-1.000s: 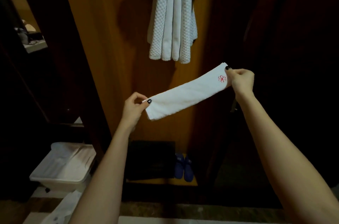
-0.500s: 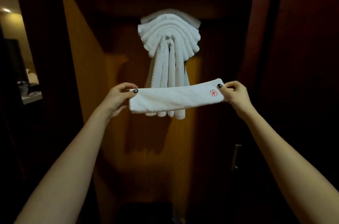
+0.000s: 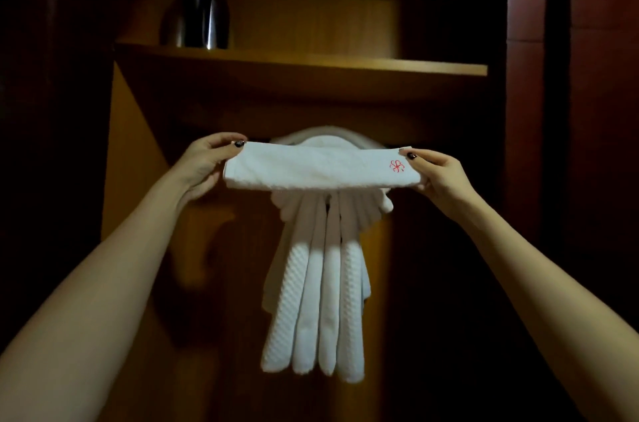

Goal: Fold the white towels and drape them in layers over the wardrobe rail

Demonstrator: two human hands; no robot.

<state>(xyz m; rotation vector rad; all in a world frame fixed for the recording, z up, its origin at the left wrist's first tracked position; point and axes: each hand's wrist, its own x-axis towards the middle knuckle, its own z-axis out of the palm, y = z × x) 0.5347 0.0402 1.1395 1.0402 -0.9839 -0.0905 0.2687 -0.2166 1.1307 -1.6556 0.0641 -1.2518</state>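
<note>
Two grips, left hand (image 3: 204, 165) and right hand (image 3: 439, 176), pinch the folded towel (image 3: 311, 167), raised higher before draped towels (image 3: 321, 300).

Folded white terry towel strip (image 3: 311, 167): plain white, with one small red flower-like embroidered mark (image 3: 397, 166) near its right end. Hanging white towels (image 3: 330, 300) behind it: all white. The outer two strips have a diagonal raised waffle pattern, the inner two are smooth. Left hand (image 3: 198, 163) and right hand (image 3: 441, 176): nails in dark, near-black polish. Wooden wardrobe shelf (image 3: 380, 67) and wardrobe panel (image 3: 138, 179): warm orange-brown, plain. Tall glossy vessel (image 3: 204, 23) at the shelf's left end: black with silvery highlights. Door panel (image 3: 601, 144) on the right: dark reddish-brown.
</note>
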